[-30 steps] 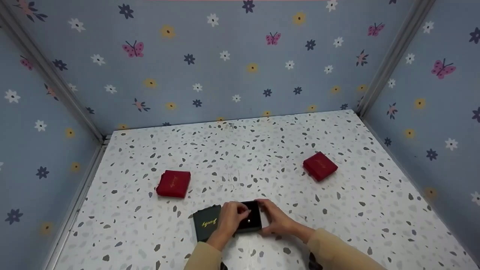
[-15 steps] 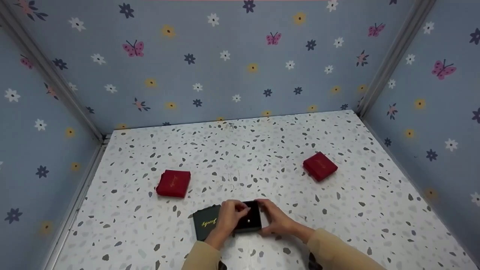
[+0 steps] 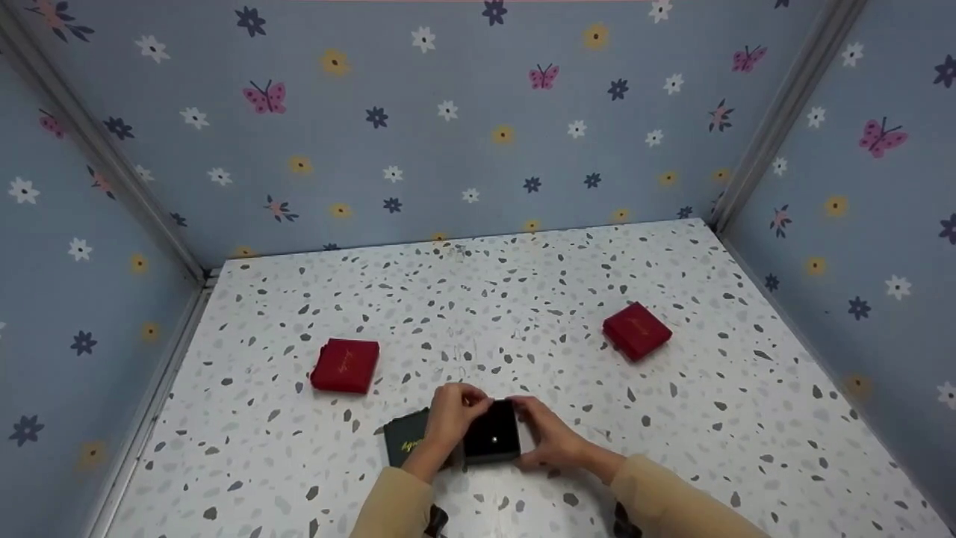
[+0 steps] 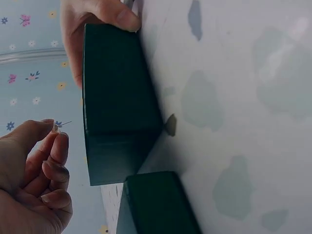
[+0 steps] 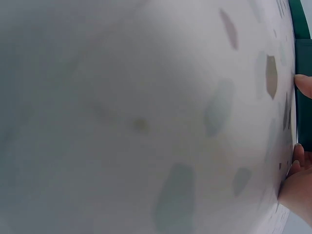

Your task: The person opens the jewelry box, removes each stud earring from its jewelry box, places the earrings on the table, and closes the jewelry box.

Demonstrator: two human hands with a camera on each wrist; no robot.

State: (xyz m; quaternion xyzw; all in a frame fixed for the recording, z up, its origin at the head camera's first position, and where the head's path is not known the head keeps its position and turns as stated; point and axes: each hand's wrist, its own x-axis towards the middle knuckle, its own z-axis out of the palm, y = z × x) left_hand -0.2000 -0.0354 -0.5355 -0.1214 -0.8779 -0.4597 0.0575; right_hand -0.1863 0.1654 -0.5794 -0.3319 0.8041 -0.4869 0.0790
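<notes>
My left hand (image 3: 448,415) is over the left far side of a dark green jewelry box (image 4: 117,83). Between thumb and forefinger it pinches a tiny stud earring (image 4: 57,126), its thin post sticking out in the left wrist view. Another small shiny stud (image 3: 494,439) sits on the box's black inner pad (image 3: 489,426). From the right, my right hand (image 3: 553,437) grips the box, thumb at the near corner and fingers at the far one. Left of the box lies its green lid (image 3: 403,441) with gold lettering, partly hidden by my left arm.
A red jewelry box (image 3: 346,366) lies on the speckled table (image 3: 478,299) to the left. Another red box (image 3: 637,331) stands farther off to the right. Flower-patterned walls (image 3: 448,149) enclose the back and both sides.
My left hand has lifted away from the pad toward the far left, with the stud earring pinched in it, uncovering more of the box's inside. The right hand stays on the box.
</notes>
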